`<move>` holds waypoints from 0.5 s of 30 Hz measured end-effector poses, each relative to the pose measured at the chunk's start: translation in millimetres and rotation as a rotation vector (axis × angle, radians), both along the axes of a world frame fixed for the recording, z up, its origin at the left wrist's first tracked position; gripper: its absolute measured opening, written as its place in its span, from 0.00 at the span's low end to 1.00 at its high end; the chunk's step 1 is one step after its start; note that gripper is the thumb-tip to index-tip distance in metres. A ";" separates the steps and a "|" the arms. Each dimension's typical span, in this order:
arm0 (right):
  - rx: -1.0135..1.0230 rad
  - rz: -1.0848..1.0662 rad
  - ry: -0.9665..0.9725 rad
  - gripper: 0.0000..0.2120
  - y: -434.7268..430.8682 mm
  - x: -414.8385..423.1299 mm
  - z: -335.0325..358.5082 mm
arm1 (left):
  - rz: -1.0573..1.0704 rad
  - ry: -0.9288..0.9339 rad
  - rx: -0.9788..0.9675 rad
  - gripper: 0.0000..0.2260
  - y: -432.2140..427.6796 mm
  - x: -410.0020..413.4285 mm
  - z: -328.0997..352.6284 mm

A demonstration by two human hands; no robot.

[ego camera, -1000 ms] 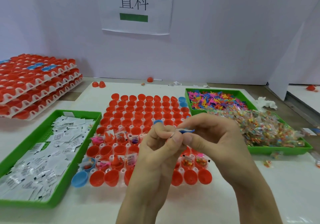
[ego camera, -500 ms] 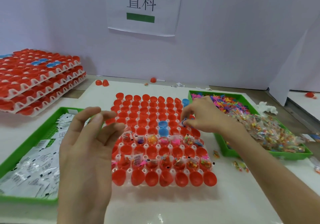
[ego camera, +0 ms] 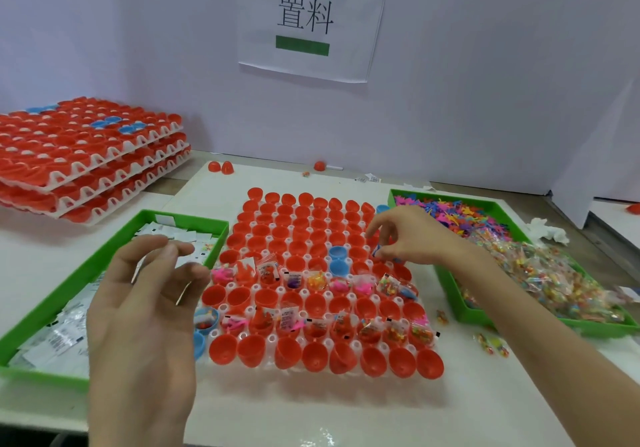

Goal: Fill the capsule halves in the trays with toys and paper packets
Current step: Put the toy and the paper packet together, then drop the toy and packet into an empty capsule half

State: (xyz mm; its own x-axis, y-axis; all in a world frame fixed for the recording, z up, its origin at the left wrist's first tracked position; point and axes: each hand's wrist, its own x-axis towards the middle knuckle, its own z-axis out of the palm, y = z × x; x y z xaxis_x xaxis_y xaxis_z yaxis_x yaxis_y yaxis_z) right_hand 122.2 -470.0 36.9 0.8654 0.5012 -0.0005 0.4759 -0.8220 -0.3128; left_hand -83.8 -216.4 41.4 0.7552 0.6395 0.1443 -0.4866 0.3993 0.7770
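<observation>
A white tray [ego camera: 351, 344] of red capsule halves [ego camera: 313, 249] lies in the middle of the table. Two of its rows hold toys and paper packets. My right hand [ego camera: 405, 238] hovers over the tray's right side and pinches a small blue toy [ego camera: 378, 250]. My left hand [ego camera: 145, 308] floats above the tray's left edge, fingers loosely spread, holding nothing. The green bin on the left [ego camera: 104, 259] holds white paper packets [ego camera: 62, 335]. The green bin on the right [ego camera: 450, 294] holds colourful toys [ego camera: 453, 212] and bagged toys [ego camera: 540, 273].
Stacked trays of red capsule halves [ego camera: 86, 155] stand at the back left. Two blue halves [ego camera: 337, 259] sit in the middle tray. Loose red halves [ego camera: 221, 167] lie near the back wall. A few bagged toys [ego camera: 491, 342] lie on the table by the right bin.
My hands have parted: the right carried the blue toy out over the tray's right side, and the left drew back to the left with nothing in it.
</observation>
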 end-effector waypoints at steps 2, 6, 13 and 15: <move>0.054 -0.006 0.010 0.12 -3.6 -0.1 -0.4 | 0.012 0.012 0.035 0.11 9.3 3.4 -9.4; 0.178 -0.004 0.116 0.11 -14.2 -0.3 5.7 | 0.094 0.186 0.435 0.08 51.5 19.7 -28.0; 0.215 -0.416 -0.172 0.04 -72.3 44.5 12.6 | -0.084 0.861 1.252 0.12 103.7 62.8 -36.8; -0.019 -0.574 -0.177 0.10 -93.5 59.8 4.0 | -0.144 0.922 1.301 0.14 103.4 67.1 -40.6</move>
State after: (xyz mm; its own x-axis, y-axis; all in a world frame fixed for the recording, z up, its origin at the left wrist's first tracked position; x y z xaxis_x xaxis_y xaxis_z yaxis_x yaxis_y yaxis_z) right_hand 182.0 -563.5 40.9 0.9854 -0.0449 0.1644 -0.0020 -0.9677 -0.2522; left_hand -16.7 -113.0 0.8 0.9289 0.3702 -0.0092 0.3006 -0.7393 0.6025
